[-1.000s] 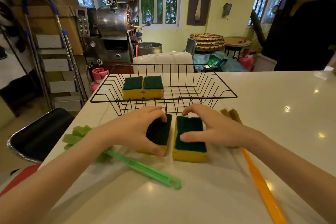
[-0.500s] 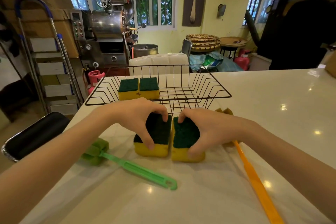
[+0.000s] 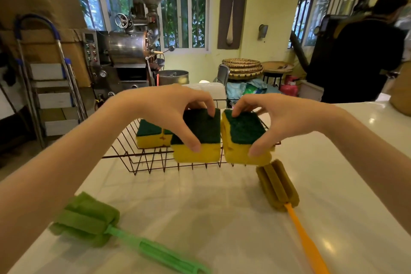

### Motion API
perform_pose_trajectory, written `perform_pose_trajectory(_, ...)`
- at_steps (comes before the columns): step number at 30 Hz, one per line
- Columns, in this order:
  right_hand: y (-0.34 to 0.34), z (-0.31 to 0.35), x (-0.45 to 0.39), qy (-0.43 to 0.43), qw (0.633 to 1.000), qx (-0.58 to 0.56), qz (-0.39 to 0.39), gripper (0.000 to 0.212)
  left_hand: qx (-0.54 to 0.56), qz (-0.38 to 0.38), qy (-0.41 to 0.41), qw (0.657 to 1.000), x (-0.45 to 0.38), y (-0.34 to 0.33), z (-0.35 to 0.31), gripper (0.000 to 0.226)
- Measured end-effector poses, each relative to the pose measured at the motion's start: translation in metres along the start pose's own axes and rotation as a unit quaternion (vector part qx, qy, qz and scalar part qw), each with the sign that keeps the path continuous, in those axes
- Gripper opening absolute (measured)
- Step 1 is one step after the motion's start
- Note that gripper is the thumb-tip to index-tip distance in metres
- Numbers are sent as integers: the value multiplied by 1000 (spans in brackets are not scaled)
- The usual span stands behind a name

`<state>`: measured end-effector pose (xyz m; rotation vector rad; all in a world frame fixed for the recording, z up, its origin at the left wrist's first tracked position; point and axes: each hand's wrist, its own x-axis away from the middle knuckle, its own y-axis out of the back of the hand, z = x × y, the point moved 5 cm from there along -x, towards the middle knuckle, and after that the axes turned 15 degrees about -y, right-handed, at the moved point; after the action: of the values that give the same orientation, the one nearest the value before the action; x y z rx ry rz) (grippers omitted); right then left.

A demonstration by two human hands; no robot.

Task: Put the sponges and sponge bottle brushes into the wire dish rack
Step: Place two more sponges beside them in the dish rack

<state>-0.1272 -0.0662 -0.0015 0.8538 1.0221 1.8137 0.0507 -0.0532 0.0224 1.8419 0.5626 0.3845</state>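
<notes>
My left hand (image 3: 169, 110) grips a yellow sponge with a dark green scouring top (image 3: 200, 138), lifted off the counter. Beside it my right hand (image 3: 273, 118) grips a second sponge of the same kind (image 3: 243, 138). Both sponges hang over the near rim of the black wire dish rack (image 3: 142, 158). Two more sponges (image 3: 150, 137) lie inside the rack at its left, partly hidden by the held one. A green sponge bottle brush (image 3: 115, 231) lies on the counter at the near left. An orange-handled sponge bottle brush (image 3: 280, 187) lies at the right.
The white counter (image 3: 200, 211) runs to the right and back. A person in dark clothes (image 3: 355, 55) stands at the far right. Beyond the counter's left edge are a step ladder (image 3: 51, 87) and a metal roasting machine (image 3: 131, 46).
Both hands have lifted their sponges off the counter and carried them up and forward over the rack's near rim. The camera has tilted, so both brushes show more fully.
</notes>
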Motion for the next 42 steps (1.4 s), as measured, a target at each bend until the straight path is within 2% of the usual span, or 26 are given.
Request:
perform_pose_trajectory(6, 22, -23, -41, -14, 999, 4, -39, 60, -25, -51, -17, 998, -35, 10, 33, 62)
perform_pose_trajectory(10, 29, -48, -68, -52, 996, 0, -76, 66, -45, -78, -10, 996, -64, 1, 67, 67)
perform_pose_trajectory(17, 19, -74, -101, -63, 994, -32, -88, 74, -40, -55, 52, 996, -102, -33, 128, 67)
perform_pose_trajectory(21, 15, -75, -115, -51, 995, -45, -76, 76, -36, -41, 63, 997, -111, -44, 148, 64)
perform_pose_trajectory(26, 10, -70, -136, -39, 997, -2, -66, 78, -48, -13, 94, 994, -114, -49, 166, 66)
perform_pose_trajectory(36, -19, -63, -178, -75, 991, 106, 27, 78, -36, 2, 116, 993, -110, -52, 171, 67)
perform_pose_trajectory(42, -28, -67, -185, -89, 988, 118, 46, 80, -12, 14, 123, 992, -107, -55, 175, 66)
